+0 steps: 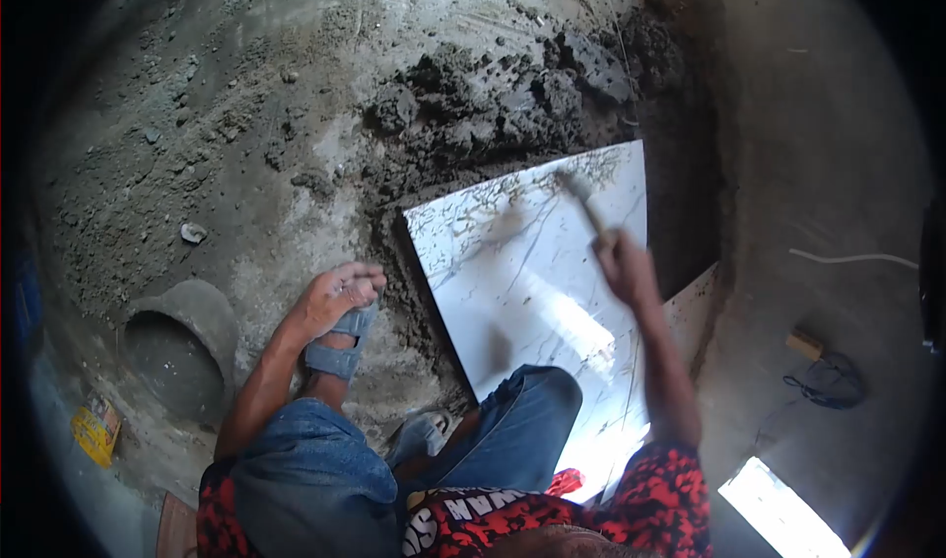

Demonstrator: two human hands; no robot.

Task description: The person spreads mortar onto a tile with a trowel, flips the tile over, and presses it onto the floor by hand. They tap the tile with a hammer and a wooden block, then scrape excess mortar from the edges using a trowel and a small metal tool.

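A large white marble-patterned tile lies tilted across the view on dark mortar, with specks and smears along its far edge. Above it, my right hand is closed around the handle of a hammer. The hammer's far end is blurred and sits over the tile's upper part; whether it touches cannot be told. My left hand rests by the toes of my sandaled foot, its fingers loosely bent and apart, holding nothing that I can see.
Wet dark mortar is heaped beyond the tile. Loose sandy rubble covers the left floor. A grey bucket lies at left, near a yellow packet. On the right floor are coiled string and a small block.
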